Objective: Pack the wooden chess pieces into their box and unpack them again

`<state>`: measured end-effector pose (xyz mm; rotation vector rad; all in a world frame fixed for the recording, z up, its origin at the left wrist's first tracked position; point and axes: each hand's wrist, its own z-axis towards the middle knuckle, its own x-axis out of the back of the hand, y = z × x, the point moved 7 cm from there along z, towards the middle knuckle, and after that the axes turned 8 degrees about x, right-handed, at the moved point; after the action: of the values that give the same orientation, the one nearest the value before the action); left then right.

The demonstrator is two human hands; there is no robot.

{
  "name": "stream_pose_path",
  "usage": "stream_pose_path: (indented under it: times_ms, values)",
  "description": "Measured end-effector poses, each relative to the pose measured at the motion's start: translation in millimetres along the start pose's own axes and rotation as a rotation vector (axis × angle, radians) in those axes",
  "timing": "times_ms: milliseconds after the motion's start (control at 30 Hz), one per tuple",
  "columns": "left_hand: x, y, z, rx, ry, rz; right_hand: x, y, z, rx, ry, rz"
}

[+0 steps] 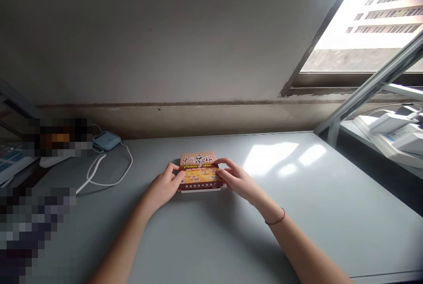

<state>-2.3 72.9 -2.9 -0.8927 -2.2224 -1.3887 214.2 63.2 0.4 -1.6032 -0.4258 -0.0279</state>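
Note:
A Chinese chess box [199,171] with a brown and yellow printed lid lies on the grey table [198,235], a little beyond my wrists. A pale strip shows under the lid along its near edge. My left hand [168,182] grips the box's left side, thumb on the top edge and fingers around the side. On the right side my right hand [236,178] has its thumb and index finger on the lid's edge, the other fingers partly hidden beside the box. Around my right wrist is a thin dark red band [276,219].
A light blue device [107,141] with a white cable [132,160] sits at the back left. Blurred-out patches cover things at the far left. White boxes [393,127] rest on a surface beyond the right metal frame [333,132]. A wall [165,46] stands behind the table.

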Motion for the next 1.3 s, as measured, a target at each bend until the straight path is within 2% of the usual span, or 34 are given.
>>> stream_pose_path:
  times_ms: [200, 333, 467, 600, 767, 867, 1000, 1167, 1300]
  values:
    - [-0.2, 7, -11, 0.011, -0.003, 0.203, -4, 2, -1, 0.05, -0.126, -0.233]
    - [-1.4, 9, -13, 0.013, 0.016, 0.334, -10, 0, -2, 0.123, -0.162, -0.375]
    - [-5.0, 11, -12, -0.024, 0.027, 0.37, -11, -1, -1, 0.188, -0.121, -0.472]
    - [-8.1, 12, -9, -0.042, 0.091, 0.388, -10, 3, 2, 0.193, -0.045, -0.537]
    - [-7.1, 12, -6, -0.056, 0.125, 0.393, -8, 3, 5, 0.185, -0.032, -0.468]
    - [4.7, 9, 1, -0.095, 0.215, 0.361, 5, 4, 8, 0.184, 0.069, -0.434]
    - [25.8, 7, 19, -0.14, 0.452, 0.443, 26, 11, 19, 0.14, 0.256, -0.615]
    - [36.3, 15, 54, -0.203, 0.564, 0.52, 35, 19, 52, 0.012, 0.252, -0.985]
    - [39.7, 16, 74, -0.271, 0.645, 0.553, 38, 20, 74, -0.026, 0.297, -1.043]
